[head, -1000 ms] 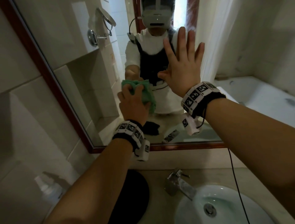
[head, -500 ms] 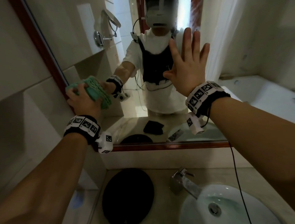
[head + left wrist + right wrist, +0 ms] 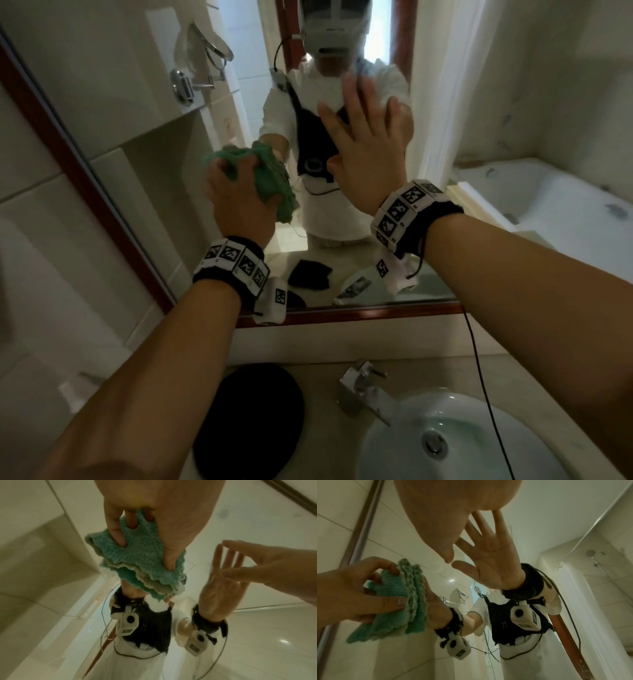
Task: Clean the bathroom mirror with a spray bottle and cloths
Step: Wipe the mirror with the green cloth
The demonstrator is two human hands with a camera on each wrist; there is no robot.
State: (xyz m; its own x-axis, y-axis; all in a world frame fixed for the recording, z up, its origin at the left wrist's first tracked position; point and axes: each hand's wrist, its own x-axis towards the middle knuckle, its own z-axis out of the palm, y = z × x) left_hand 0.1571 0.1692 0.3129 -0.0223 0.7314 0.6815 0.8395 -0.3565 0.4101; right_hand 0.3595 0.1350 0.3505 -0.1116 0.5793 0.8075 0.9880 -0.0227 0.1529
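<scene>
The bathroom mirror (image 3: 147,113), framed in red-brown wood, fills the wall ahead. My left hand (image 3: 236,198) grips a bunched green cloth (image 3: 274,185) and presses it to the glass left of centre. In the left wrist view my fingers (image 3: 116,534) dig into the folded cloth (image 3: 137,561). Beside it, a little higher and to the right, my right hand (image 3: 368,144) lies flat on the glass with fingers spread and holds nothing. The right wrist view shows that palm (image 3: 445,520) meeting its reflection, with the cloth (image 3: 393,608) at lower left. No spray bottle is clearly visible.
Below the mirror runs a beige counter with a white basin (image 3: 394,442), a chrome tap (image 3: 363,387) and a round black object (image 3: 250,418). A blurred white item (image 3: 75,390) sits at far left. A black cable (image 3: 479,377) hangs from my right wrist. The glass reflects a bathtub (image 3: 548,205).
My left hand has swept the cloth from the mirror's left edge back right toward the middle. The right hand stays flat on the glass, its fingers now blurred.
</scene>
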